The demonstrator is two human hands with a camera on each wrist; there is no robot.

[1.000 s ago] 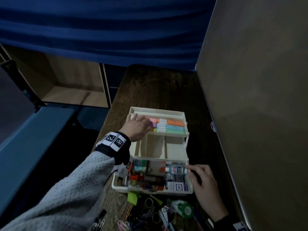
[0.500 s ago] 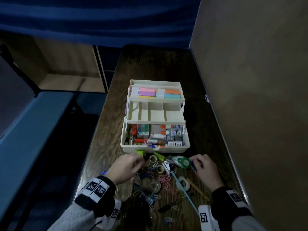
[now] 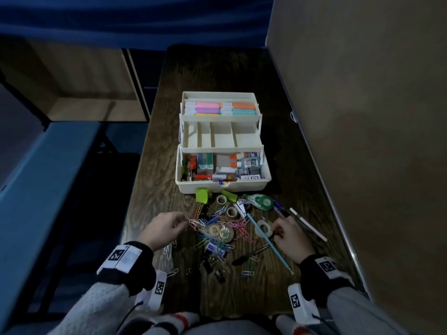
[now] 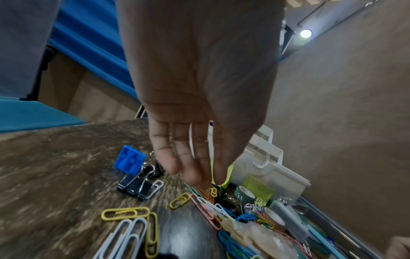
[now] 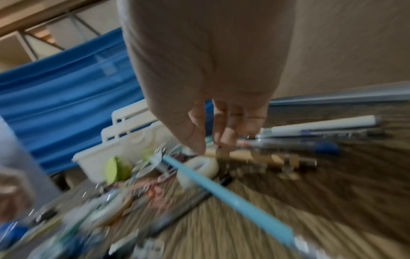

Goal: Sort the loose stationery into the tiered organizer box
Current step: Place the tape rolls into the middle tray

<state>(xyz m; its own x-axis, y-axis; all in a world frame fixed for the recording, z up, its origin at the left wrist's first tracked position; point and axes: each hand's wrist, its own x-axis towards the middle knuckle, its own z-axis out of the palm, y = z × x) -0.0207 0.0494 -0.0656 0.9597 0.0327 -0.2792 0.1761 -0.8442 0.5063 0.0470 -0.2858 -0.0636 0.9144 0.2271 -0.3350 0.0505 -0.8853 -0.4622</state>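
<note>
The cream tiered organizer box (image 3: pixel 225 187) stands open on the dark wooden table; coloured blocks fill its top tier, the middle tier's compartments are bare, and glue bottles and small boxes lie in the bottom. In front of it is a heap of coloured paper clips (image 3: pixel 217 223) with tape rolls. My left hand (image 3: pixel 185 221) reaches into the heap's left side; in the left wrist view its straight fingers (image 4: pixel 195 175) touch the paper clips (image 4: pixel 210 208). My right hand (image 3: pixel 281 222) hovers over the pens (image 3: pixel 307 223); its thumb and fingertips (image 5: pixel 199 145) close in near a wooden pencil, blurred.
A light blue stick (image 3: pixel 268 243) lies across a white tape roll (image 3: pixel 263 228). A green correction tape (image 3: pixel 261 201) and green tabs (image 3: pixel 202 195) lie by the box front. Black binder clips (image 4: pixel 137 184) lie near me. A brown wall panel (image 3: pixel 362 141) bounds the right side.
My left hand has come back from the top tier to the paper clip heap. My right hand has left the box's right side and dropped to the pens.
</note>
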